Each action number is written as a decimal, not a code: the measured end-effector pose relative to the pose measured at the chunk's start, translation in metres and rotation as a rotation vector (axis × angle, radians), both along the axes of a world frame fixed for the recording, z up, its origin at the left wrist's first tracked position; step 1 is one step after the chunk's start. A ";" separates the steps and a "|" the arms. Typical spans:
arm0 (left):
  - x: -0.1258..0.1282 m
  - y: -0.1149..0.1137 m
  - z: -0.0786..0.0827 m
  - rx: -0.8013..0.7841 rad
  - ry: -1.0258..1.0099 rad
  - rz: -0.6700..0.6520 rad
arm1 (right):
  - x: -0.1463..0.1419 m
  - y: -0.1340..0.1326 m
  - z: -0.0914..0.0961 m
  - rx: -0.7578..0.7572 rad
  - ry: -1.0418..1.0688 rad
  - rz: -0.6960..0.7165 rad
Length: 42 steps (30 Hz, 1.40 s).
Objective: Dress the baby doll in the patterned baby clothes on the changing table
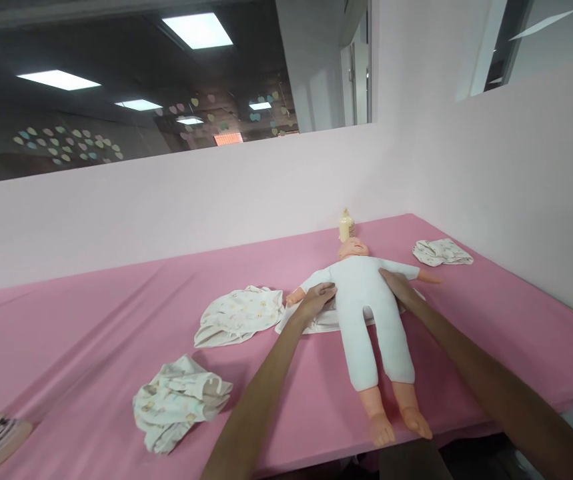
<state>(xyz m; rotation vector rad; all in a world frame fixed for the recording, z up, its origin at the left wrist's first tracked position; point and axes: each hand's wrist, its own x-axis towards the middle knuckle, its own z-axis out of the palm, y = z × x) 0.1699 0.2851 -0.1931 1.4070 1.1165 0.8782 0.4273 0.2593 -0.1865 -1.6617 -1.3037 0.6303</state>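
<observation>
White fabric covers the one baby doll [363,287], on its back on the pink sheet [106,320]; I'd cup both flanks evenly, lightly. My left hand [317,298] has fingers seemingly pressed together; my right hand [398,285], partly hidden, I cannot tell. Around the doll: two bottles [347,229], four cloths [242,317].

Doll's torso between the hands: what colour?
The doll's torso is white, best seen in the head view.

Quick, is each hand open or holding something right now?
Left hand: at one side of the doll; can't tell if gripping.
Right hand: at its other side; can't tell either.
</observation>
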 end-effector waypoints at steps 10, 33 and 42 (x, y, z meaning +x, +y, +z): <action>-0.059 0.027 0.001 0.304 0.572 0.406 | -0.104 0.027 0.042 0.277 -0.982 0.358; -0.070 0.031 -0.011 0.323 0.677 0.349 | -0.136 0.053 0.040 0.190 -1.061 0.379; -0.052 0.023 -0.011 0.241 0.295 0.471 | -0.143 0.051 0.028 0.228 -1.066 0.448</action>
